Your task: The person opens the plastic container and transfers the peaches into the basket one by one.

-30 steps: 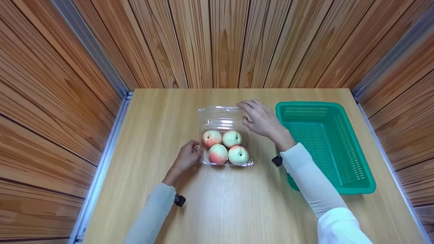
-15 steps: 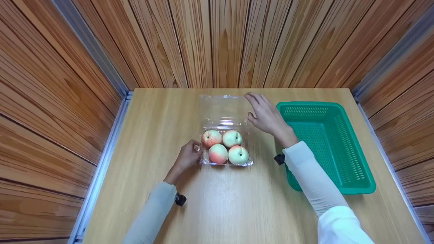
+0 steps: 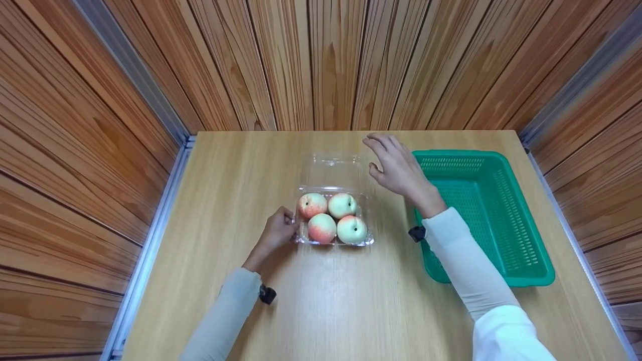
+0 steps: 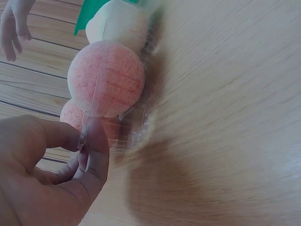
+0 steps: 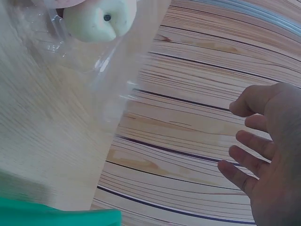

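Observation:
A clear plastic clamshell box (image 3: 371,241) stands on the table with several pale, red-blushed peaches (image 3: 322,228) inside. Its see-through lid (image 3: 335,173) is folded back toward the far wall. At the box's left side my left hand (image 3: 276,230) pinches the thin rim between thumb and fingers, as the left wrist view shows close up beside a peach (image 4: 106,77). My right hand (image 3: 398,168) hovers right of the lid, apart from it, fingers loosely spread and holding nothing. The right wrist view also shows this hand (image 5: 263,146) away from the box.
A green perforated plastic basket (image 3: 544,271) stands on the right of the table, partly behind my right forearm. Wood-panelled walls (image 3: 331,65) rise behind the table (image 3: 215,200) and on both sides.
The lid has swung back and down, away from the peaches. My right hand has let go of its edge and moved slightly up and right. My left hand keeps its pinch on the rim.

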`<state>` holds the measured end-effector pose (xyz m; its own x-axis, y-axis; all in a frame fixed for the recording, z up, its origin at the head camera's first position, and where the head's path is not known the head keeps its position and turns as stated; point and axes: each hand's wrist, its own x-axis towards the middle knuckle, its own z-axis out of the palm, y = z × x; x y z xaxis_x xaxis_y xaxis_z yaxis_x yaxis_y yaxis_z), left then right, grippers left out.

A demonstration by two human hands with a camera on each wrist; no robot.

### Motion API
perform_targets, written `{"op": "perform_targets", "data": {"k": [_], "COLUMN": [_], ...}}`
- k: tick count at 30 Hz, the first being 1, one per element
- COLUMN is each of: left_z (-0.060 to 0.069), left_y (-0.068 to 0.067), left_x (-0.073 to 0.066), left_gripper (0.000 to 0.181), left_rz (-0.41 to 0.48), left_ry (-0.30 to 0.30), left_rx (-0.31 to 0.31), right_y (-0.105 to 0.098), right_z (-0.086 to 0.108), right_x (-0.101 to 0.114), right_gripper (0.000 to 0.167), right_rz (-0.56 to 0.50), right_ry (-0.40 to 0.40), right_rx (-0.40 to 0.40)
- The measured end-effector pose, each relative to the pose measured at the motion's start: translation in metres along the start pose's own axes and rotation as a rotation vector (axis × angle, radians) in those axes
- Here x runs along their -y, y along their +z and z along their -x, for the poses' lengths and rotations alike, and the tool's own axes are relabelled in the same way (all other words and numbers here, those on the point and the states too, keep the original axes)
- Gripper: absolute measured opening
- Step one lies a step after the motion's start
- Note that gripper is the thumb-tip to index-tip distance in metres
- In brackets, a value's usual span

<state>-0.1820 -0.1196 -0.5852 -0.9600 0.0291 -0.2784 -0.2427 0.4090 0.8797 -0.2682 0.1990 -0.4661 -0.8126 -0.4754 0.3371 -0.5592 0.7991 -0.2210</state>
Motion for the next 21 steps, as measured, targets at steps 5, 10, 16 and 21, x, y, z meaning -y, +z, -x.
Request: {"op": "perform_targets", "data": {"k": [5,10,16,21], "left_z": [0.000,0.001,0.000,-0.001], "left_y": [0.000,0.000,0.000,-0.001], "left_x": [0.001,-0.001,0.001,0.000], "left_gripper": [0.019,0.017,0.016,0.014], "left_rz": [-0.010,-0.009,0.012,0.035], "left_ry": [0.002,0.003,0.001,0.024], "left_rx": [0.006,0.010,0.019,0.022], "right_y": [-0.007,-0.015,-0.024,-0.030], "right_z": [0.001,0.001,0.001,0.003], "right_x": [0.006,0.013,0.021,0.027], "right_gripper": [0.059,0.063,0.066,0.067], "right_rz": [-0.007,0.000,0.024,0.026], "right_ry": [0.005,-0.001,-0.040,-0.084], "right_rx": [0.043,0.086,0.117,0.117]}}
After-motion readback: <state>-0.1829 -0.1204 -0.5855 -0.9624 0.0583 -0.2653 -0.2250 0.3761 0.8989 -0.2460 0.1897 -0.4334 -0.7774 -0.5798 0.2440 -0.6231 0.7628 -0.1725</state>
